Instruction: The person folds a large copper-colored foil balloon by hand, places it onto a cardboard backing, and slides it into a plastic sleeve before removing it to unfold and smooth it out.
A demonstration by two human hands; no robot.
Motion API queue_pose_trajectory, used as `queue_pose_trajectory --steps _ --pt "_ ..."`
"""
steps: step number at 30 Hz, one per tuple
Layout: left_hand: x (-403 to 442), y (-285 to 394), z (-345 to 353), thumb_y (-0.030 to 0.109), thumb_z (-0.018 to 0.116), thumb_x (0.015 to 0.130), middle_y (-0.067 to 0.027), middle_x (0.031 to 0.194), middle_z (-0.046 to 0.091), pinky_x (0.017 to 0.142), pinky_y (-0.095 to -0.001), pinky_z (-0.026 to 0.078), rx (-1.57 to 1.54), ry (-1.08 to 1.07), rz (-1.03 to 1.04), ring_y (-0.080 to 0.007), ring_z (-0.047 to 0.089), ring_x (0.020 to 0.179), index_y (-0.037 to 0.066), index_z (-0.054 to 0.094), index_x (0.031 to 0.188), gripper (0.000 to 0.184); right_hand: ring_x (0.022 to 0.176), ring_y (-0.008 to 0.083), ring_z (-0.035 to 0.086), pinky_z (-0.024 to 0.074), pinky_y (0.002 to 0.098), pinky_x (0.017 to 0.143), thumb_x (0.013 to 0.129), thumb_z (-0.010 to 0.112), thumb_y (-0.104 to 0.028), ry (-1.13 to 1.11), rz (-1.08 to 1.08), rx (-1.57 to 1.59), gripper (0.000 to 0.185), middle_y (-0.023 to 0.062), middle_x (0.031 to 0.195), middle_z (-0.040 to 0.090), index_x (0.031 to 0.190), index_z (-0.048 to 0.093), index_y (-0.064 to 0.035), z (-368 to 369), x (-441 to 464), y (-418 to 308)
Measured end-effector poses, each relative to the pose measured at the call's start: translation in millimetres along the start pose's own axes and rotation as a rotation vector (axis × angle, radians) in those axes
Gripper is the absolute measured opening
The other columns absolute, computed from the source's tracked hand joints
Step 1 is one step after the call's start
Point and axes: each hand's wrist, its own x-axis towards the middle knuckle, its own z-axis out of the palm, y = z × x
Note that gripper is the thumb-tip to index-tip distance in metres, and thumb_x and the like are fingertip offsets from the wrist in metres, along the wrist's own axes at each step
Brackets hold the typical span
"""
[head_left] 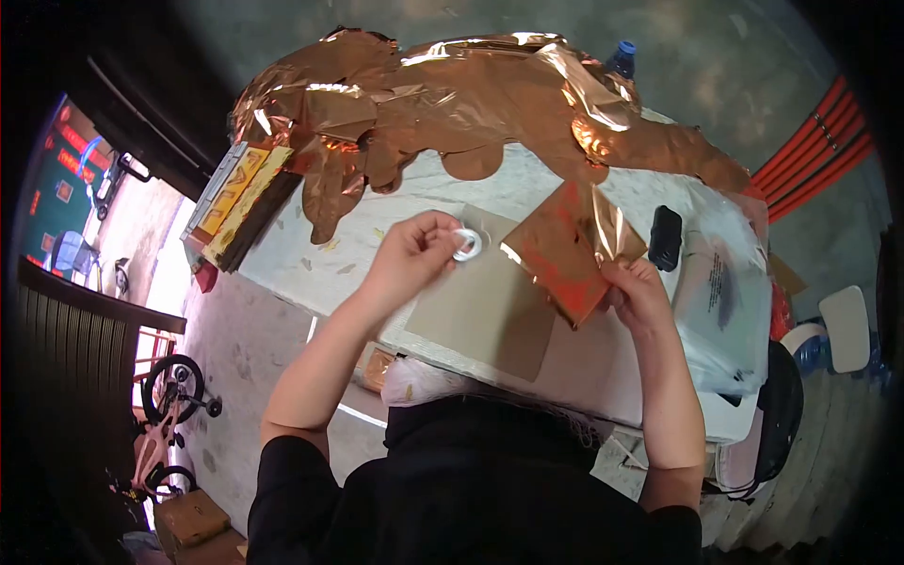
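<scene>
My left hand pinches a small white ring, like a roll of tape or thread, above the table. In my right hand is the lower right edge of a square copper-coloured foil sheet with reddish patches, held raised and tilted. Below both hands a grey-brown board lies flat on the white table. The foil sheet hides the board's upper right part.
Large crumpled copper foil covers the table's far side. A yellow and grey box stands at the left edge. A black case and clear plastic bags lie to the right. A blue-capped bottle stands behind the foil.
</scene>
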Motion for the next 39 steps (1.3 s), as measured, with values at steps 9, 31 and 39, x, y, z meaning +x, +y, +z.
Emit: queue_pose_trajectory --steps 9,31,39 --pt "-4.5 -14.0 42.3 0.007 0.065 0.088 -0.0036 0.079 0.058 0.063 -0.0247 0.044 0.717 -0.165 0.318 -0.0105 0.054 0.067 -0.001 0.058 0.106 0.021 0.044 0.0114 0.055 0.0469 0.0253 0.042 0.089 0.065 -0.015 0.189 -0.090 0.035 0.013 0.0046 0.064 0.064 0.081 0.062 -0.0047 15.0 -0.8 -8.8" --pt "-69.8 -34.7 40.4 0.024 0.060 0.088 -0.0150 0.142 0.044 0.111 -0.0564 0.022 1.322 0.000 0.344 -0.0379 0.031 0.137 0.005 0.056 0.125 0.042 0.050 0.0098 0.058 0.0405 0.0232 0.042 0.086 0.067 -0.018 -0.041 0.267 -0.318 0.014 0.0036 0.069 0.065 0.085 0.064 -0.0041 49.9 13.9 -2.5" --pt "-80.1 -23.6 27.6 -0.009 0.048 0.080 -0.0209 0.138 0.047 0.109 -0.0369 0.034 0.521 0.066 0.127 -0.0352 0.043 0.129 0.000 0.037 0.140 0.062 0.047 0.0124 0.058 0.0384 0.0236 0.038 0.085 0.067 -0.015 -0.076 0.443 -0.555 0.018 0.0039 0.069 0.063 0.095 0.061 -0.0023 34.4 13.0 -7.2"
